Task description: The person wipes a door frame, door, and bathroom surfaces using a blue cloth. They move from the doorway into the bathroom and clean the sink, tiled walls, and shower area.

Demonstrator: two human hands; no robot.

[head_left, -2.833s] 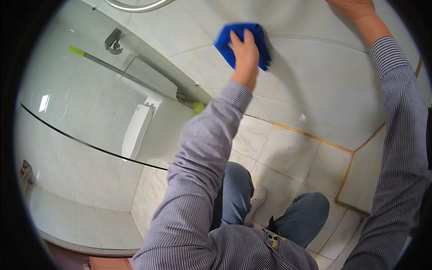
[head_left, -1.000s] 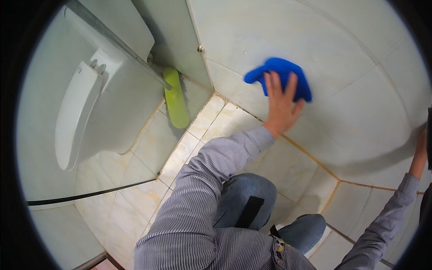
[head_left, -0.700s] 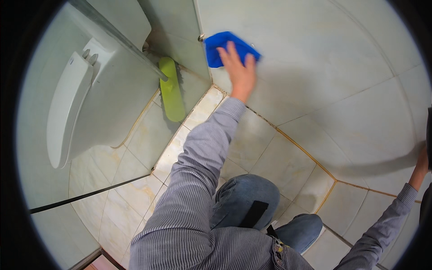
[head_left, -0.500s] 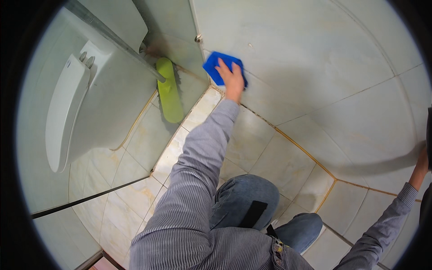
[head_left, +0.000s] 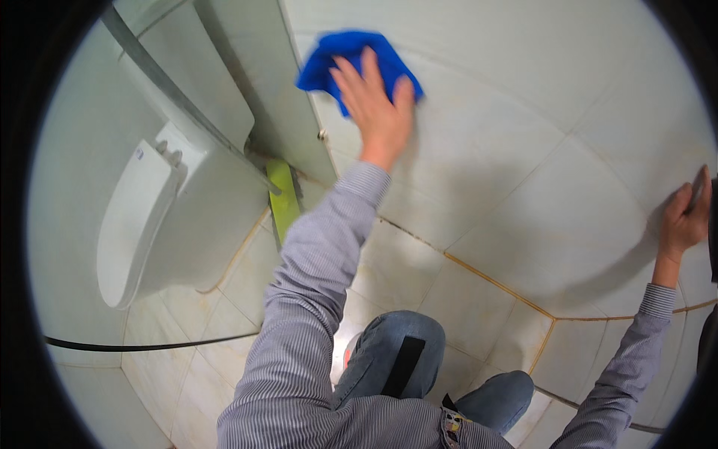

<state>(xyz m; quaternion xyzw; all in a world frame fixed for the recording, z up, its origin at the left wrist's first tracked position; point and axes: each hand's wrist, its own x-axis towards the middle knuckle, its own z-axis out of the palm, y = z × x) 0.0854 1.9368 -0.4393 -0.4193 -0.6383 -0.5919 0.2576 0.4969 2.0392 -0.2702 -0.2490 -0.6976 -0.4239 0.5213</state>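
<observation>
My left hand (head_left: 378, 105) holds a blue cloth (head_left: 318, 63) flat against the pale tiled wall (head_left: 508, 97), its fingers spread over the cloth. The cloth's edges stick out around the fingers, and the hand is slightly blurred. Toward the right rim, my right hand (head_left: 684, 217) is raised at the wall with its visible fingers stretched and apart. Part of that hand is cut off by a dark thing (head_left: 712, 239) at the picture's edge, so whether it touches this cannot be told.
Behind a glass panel (head_left: 71, 247) at the left stands a white toilet (head_left: 198, 179). A green broom head (head_left: 283, 196) on a grey pole (head_left: 168, 78) stands beside it, partly behind my left sleeve. Below are marbled floor tiles (head_left: 400, 266) and my knees in jeans (head_left: 396, 348).
My left hand and the blue cloth have moved up the wall, with the fingers spreading wider. My right hand shows more fully and sits higher. The whole view has shifted.
</observation>
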